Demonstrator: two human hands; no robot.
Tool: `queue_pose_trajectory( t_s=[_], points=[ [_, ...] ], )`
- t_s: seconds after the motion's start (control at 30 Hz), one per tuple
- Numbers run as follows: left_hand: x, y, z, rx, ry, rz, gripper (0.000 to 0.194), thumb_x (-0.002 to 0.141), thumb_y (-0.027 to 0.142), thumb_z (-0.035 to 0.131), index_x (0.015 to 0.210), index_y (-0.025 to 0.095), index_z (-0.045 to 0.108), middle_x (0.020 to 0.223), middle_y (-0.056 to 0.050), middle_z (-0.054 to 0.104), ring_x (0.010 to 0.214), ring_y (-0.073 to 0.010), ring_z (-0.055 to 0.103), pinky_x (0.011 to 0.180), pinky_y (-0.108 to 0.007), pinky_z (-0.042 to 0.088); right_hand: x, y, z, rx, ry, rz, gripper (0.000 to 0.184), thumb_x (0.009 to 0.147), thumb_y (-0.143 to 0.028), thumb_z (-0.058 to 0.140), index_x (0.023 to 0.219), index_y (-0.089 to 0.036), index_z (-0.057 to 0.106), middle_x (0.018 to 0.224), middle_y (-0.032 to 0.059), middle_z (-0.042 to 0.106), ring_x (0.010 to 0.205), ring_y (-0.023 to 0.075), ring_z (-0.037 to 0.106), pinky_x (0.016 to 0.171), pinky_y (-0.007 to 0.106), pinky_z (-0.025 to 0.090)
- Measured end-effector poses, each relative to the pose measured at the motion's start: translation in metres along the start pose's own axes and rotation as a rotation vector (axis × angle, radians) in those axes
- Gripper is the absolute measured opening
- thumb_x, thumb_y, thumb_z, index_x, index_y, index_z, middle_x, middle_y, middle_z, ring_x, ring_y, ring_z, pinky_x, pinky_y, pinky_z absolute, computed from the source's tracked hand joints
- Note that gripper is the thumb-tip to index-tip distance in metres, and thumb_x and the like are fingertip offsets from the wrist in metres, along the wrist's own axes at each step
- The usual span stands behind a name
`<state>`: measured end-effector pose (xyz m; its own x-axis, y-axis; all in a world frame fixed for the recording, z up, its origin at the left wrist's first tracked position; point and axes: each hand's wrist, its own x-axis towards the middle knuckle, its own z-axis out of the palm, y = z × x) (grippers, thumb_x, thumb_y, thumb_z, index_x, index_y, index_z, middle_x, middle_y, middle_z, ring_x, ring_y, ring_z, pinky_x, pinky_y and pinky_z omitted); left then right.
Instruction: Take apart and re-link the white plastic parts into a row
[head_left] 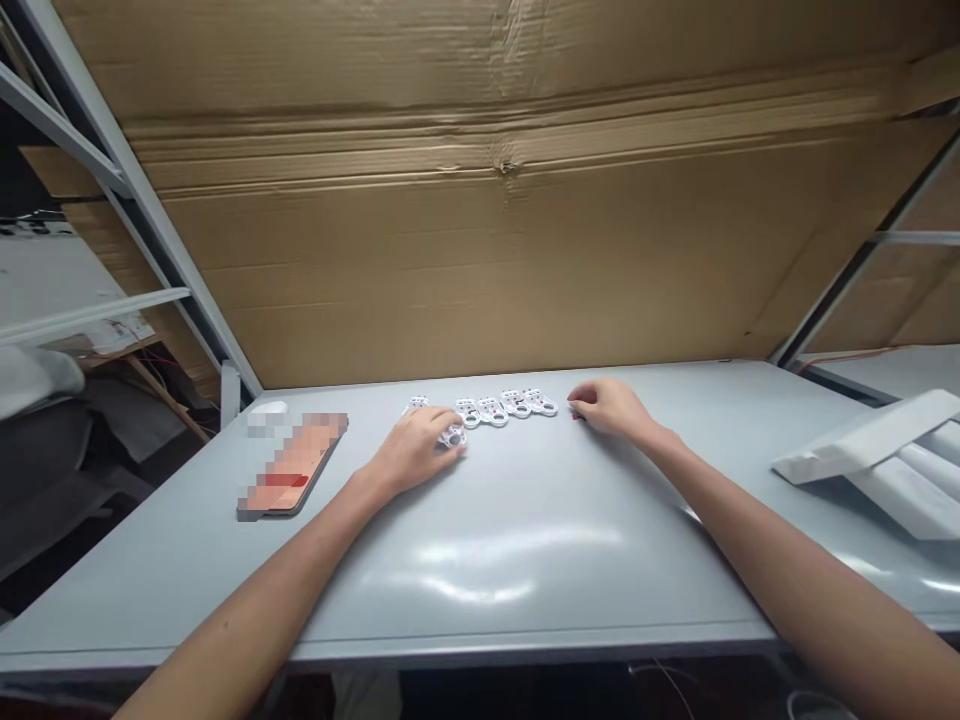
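Note:
Several small white flat pieces (pixel 492 411), each with a round ring end and red marks, lie in a row on the grey table. My left hand (pixel 414 446) rests at the row's left end, thumb and fingers curled around one white ringed piece (pixel 453 436). Behind its knuckles, another white piece (pixel 418 402) is partly hidden. To the right of the row, my right hand (pixel 609 406) is closed in a pinch near the tabletop. A tiny bit of white and red shows at its fingertips, mostly covered.
A phone-like slab (pixel 296 468), partly pixelated, lies at left beside a white rounded object (pixel 268 410). White foam-like packaging (pixel 885 455) sits at the right. A cardboard wall (pixel 480 270) closes the back, with a metal frame post (pixel 150 210) on the left.

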<state>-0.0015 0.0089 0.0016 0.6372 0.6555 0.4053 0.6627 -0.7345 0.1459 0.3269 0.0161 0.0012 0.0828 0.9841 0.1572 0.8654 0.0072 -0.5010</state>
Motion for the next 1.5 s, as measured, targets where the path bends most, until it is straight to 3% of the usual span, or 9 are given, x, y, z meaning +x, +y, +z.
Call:
queue_pose_trajectory(
  t_s=[0.13,0.3,0.43,0.63,1.1,1.33,1.5],
  points=[
    [0.002,-0.018,0.008,0.018,0.077,-0.079,0.031,0.091,0.033,0.052,0.118,0.022,0.063,0.129,-0.01,0.063,0.12,-0.0292,0.058,0.105,-0.047,0.043,0.001,0.0,0.0,0.004,0.01,-0.008,0.016,0.073,-0.016,0.055,0.071,-0.021,0.07,0.08,0.0048,0.075,0.075,0.0195,0.064,0.063,0.027,0.041],
    [0.003,-0.032,0.017,-0.034,0.031,-0.146,0.037,0.094,0.033,0.047,0.126,0.018,0.06,0.136,-0.013,0.059,0.127,-0.0284,0.054,0.109,-0.046,0.041,-0.002,-0.006,-0.001,-0.092,0.005,0.012,0.014,0.074,-0.018,0.057,0.07,-0.022,0.069,0.079,0.0038,0.073,0.072,0.0184,0.063,0.059,0.027,0.037],
    [0.003,-0.036,0.021,-0.026,-0.004,-0.175,0.043,0.095,0.032,0.046,0.135,0.018,0.053,0.141,-0.012,0.055,0.139,-0.0289,0.042,0.116,-0.05,0.032,-0.004,-0.007,-0.001,-0.13,0.003,0.038,0.013,0.078,-0.021,0.059,0.074,-0.021,0.071,0.085,0.0059,0.074,0.074,0.0193,0.063,0.057,0.027,0.037],
    [0.001,-0.038,0.023,0.01,-0.056,-0.343,0.054,0.096,0.046,0.045,0.142,0.017,0.045,0.153,-0.017,0.041,0.146,-0.0346,0.029,0.116,-0.055,0.027,-0.004,-0.005,0.0,-0.159,-0.034,0.051,0.016,0.084,-0.027,0.058,0.08,-0.021,0.072,0.092,0.0088,0.075,0.079,0.0225,0.065,0.058,0.029,0.037],
    [-0.001,-0.037,0.024,0.032,-0.086,-0.363,0.054,0.098,0.045,0.04,0.144,0.016,0.044,0.156,-0.017,0.036,0.147,-0.0356,0.025,0.116,-0.053,0.026,-0.016,-0.027,-0.005,-0.2,-0.085,0.064,0.02,0.086,-0.029,0.051,0.088,-0.021,0.069,0.094,0.0095,0.073,0.081,0.0238,0.065,0.06,0.03,0.038],
    [-0.002,-0.041,0.025,0.072,-0.083,-0.323,0.056,0.093,0.04,0.047,0.146,0.019,0.043,0.155,-0.015,0.039,0.147,-0.0367,0.026,0.116,-0.054,0.028,-0.018,-0.028,-0.004,-0.205,-0.016,0.018,0.022,0.087,-0.03,0.05,0.092,-0.021,0.069,0.101,0.0088,0.073,0.085,0.0238,0.064,0.061,0.03,0.039],
    [0.001,-0.033,0.018,0.095,-0.16,-0.382,0.057,0.098,0.04,0.038,0.149,0.014,0.038,0.159,-0.016,0.031,0.149,-0.0342,0.021,0.118,-0.049,0.025,-0.024,-0.035,0.002,-0.174,0.033,-0.082,0.024,0.089,-0.03,0.049,0.098,-0.021,0.069,0.104,0.0065,0.074,0.087,0.0233,0.065,0.062,0.03,0.041]
  ],
)
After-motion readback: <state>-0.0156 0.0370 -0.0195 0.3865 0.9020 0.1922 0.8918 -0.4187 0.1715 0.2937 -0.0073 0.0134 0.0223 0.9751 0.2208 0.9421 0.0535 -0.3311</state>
